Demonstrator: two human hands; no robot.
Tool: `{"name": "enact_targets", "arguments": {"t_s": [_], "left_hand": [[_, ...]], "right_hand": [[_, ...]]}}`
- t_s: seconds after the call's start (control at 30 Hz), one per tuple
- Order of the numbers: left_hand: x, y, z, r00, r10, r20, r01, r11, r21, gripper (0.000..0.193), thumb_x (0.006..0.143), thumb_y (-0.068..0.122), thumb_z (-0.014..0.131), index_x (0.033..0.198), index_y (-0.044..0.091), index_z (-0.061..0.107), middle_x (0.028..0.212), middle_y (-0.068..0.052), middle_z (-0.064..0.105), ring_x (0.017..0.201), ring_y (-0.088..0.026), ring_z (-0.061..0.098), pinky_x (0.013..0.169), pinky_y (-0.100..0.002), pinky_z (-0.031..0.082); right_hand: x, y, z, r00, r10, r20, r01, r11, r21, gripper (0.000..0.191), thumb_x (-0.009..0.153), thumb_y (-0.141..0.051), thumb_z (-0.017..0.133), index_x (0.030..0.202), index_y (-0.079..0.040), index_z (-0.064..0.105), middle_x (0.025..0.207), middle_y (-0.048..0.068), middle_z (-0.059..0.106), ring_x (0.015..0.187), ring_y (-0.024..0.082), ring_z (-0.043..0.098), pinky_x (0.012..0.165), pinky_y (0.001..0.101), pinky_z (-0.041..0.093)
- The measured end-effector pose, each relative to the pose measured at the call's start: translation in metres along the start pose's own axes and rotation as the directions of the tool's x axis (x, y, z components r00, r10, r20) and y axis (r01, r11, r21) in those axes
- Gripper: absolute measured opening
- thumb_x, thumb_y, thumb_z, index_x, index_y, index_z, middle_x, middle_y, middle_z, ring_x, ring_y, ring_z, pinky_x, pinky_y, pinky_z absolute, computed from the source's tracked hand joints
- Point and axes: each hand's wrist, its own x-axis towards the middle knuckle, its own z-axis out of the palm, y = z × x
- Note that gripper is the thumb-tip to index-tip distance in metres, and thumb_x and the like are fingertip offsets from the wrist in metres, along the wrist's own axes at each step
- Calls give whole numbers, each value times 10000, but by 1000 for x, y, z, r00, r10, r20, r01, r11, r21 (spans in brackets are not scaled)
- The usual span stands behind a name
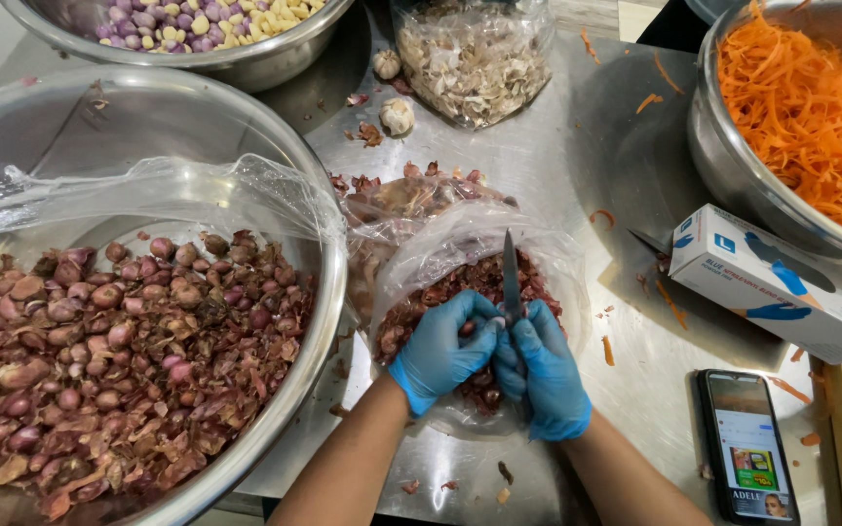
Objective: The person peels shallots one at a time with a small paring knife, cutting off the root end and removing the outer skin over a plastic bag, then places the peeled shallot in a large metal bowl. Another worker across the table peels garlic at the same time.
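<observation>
While the left hand (443,349) in its blue glove curls narrowly around a small shallot (467,328), most of it hidden by the fingers, the right hand (543,368) grips the handle of a slim knife (511,276) whose blade points to the far side. Both hands meet over a clear plastic bag (548,255) near the middle of the steel table (577,136), and the bag already holds a heap of reddish skins and a few bulbs, so some peeling looks done. To the left, a large steel bowl (328,282) lined with plastic is heaped with unpeeled shallots, which suggests the greater part of the work is left. At the far left, 1 bowl of peeled bulbs (246,63) sits only partly in view. A bowl of shredded carrot (723,166) stands at the far right, with a glove box (782,282) and a phone (747,443) nearer.
</observation>
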Motion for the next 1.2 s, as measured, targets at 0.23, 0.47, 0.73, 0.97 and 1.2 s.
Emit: {"name": "enact_targets", "arguments": {"t_s": [0.23,0.47,0.73,0.97,1.2], "left_hand": [[-2,3,15,965,19,-260,50,965,259,255,873,239,772,975,59,622,605,-53,536,515,-155,510,492,-336,469],[-6,1,8,984,173,-45,-145,920,365,242,1020,291,669,937,68,629,814,-187,661,719,-377,664,605,-440,518],[-3,2,2,984,174,40,-174,889,424,193,999,260,573,1026,84,647,852,-191,681,764,-399,676,658,-482,534],[-5,6,-1,952,302,58,-292,828,479,230,977,233,549,1116,82,655,864,-206,660,760,-403,663,661,-482,536],[-7,10,2,930,351,-111,-284,877,388,119,966,135,669,1062,75,633,816,-140,653,678,-327,666,623,-408,547]], "right_hand": [[3,13,3,982,-130,-136,105,979,-176,143,1045,-259,493,1096,-127,475,756,-1,499,531,74,399,443,233,356],[0,18,2,960,-258,-112,208,919,-334,155,1053,-260,506,1091,-112,483,760,9,515,556,70,415,480,224,370],[1,11,-7,995,-102,20,104,961,-255,161,1040,-288,522,1075,-138,477,795,-11,527,557,65,405,465,224,337],[-3,-6,1,999,39,-27,-40,999,-36,184,1011,-322,507,1110,-168,511,725,-9,492,474,73,365,397,225,305],[4,-13,5,992,-97,-85,96,995,-24,214,1074,-292,481,1183,-111,451,810,21,530,530,93,391,444,241,326]]}}
